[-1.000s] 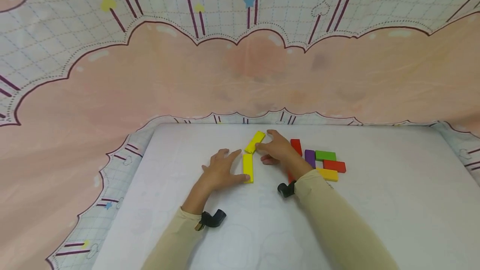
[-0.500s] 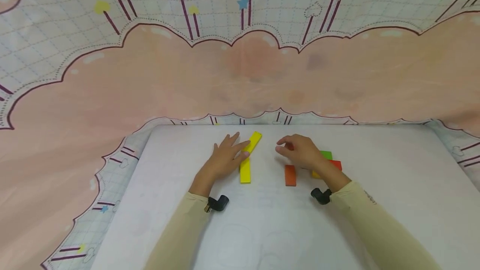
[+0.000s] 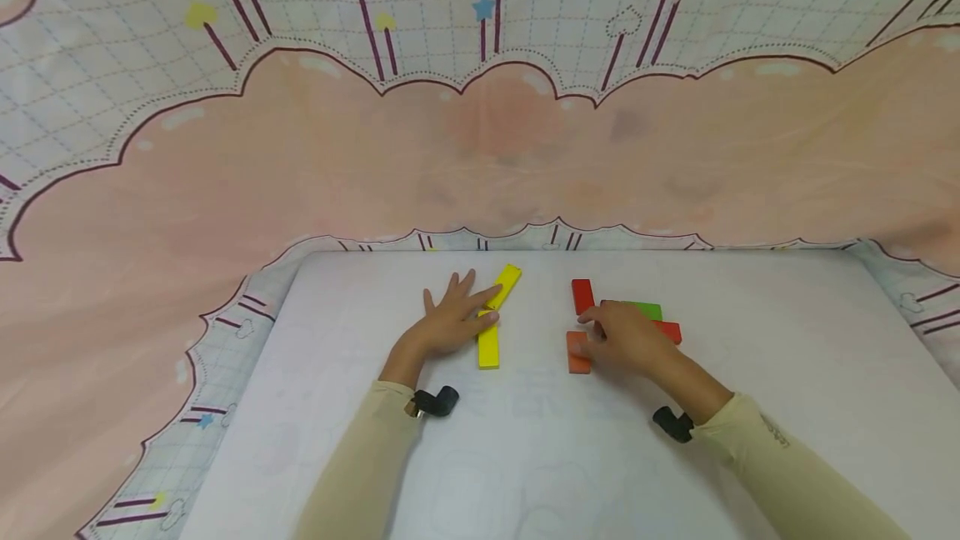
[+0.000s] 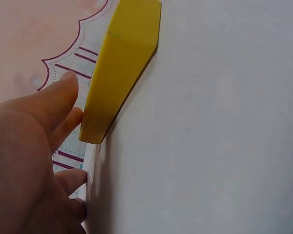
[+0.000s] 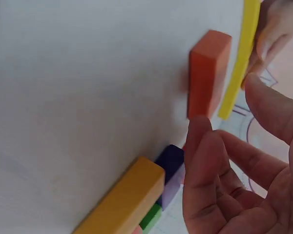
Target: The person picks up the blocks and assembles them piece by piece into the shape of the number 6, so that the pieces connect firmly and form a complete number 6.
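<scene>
My left hand (image 3: 450, 319) lies with spread fingers over two yellow blocks, its index finger and thumb overlapping them in the head view. The near yellow block (image 3: 488, 350) points straight away from me; the far yellow block (image 3: 507, 283) continues from its end, slanting right. My right hand (image 3: 630, 340) is over an orange-red block (image 3: 578, 361), thumb and index finger apart near its far end. In the right wrist view, the fingertips are right at one end of that orange-red block (image 5: 207, 73), and the hand grips nothing. A red block (image 3: 582, 296) lies just beyond it.
Partly hidden behind my right hand are a green block (image 3: 648, 311) and another red block (image 3: 669, 332). An amber block (image 5: 132, 195) and a purple block (image 5: 170, 165) show in the right wrist view. A patterned cloth (image 3: 450, 148) hangs behind the white table (image 3: 450, 457).
My right hand has left the far yellow block and moved right and nearer, to the orange-red block. My left hand has slid farther along the yellow blocks, toward where they meet.
</scene>
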The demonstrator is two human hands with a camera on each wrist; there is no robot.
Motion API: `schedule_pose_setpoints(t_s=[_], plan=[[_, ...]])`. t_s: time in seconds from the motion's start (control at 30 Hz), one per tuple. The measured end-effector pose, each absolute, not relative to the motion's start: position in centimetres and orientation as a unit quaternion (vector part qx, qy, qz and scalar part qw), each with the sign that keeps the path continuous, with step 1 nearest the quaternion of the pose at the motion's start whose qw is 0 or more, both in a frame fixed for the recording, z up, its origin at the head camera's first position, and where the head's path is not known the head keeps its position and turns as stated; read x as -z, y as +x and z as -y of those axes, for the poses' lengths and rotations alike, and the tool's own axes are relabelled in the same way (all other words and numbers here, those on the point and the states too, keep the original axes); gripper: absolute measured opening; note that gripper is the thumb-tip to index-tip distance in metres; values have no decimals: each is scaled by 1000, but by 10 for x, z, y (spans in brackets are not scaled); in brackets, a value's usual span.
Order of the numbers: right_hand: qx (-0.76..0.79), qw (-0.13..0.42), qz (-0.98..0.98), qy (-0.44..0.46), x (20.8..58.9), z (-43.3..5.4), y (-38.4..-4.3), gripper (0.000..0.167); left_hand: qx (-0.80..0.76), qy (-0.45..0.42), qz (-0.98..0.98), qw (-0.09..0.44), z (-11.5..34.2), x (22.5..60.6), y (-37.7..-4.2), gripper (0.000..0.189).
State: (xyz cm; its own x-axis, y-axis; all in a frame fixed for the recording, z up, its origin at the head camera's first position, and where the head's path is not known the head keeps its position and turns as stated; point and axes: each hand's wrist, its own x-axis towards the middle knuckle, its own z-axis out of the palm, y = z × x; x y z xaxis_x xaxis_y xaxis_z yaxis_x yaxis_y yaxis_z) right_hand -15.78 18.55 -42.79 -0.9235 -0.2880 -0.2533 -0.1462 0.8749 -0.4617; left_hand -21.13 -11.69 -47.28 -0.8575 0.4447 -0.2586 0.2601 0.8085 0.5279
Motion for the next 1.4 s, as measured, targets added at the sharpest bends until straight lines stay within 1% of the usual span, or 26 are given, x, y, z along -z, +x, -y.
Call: schedule_pose_setpoints(t_s=[0.3,0.6,0.77,0.93,1.1,1.3,1.4], plan=[[224,164,-955,-107,437,-183,-150,47,-252,192,-928,196,119,477,-213,60],[231,147,-958,-91,442,-181,-144,48,-252,191,-930,188,120,478,-211,60],[255,136,-954,-82,443,-181,-141,46,-255,191,-929,189,120,476,-211,60],[299,138,-941,-76,444,-184,-139,43,-253,192,-929,189,119,475,-210,60],[345,157,-924,-62,446,-183,-138,44,-255,188,-929,191,120,476,-210,59],[436,216,-874,-4,447,-173,-136,37,-255,189,-930,188,120,476,-210,59],[473,241,-847,31,447,-165,-136,37,-256,191,-929,186,119,476,-210,59]])
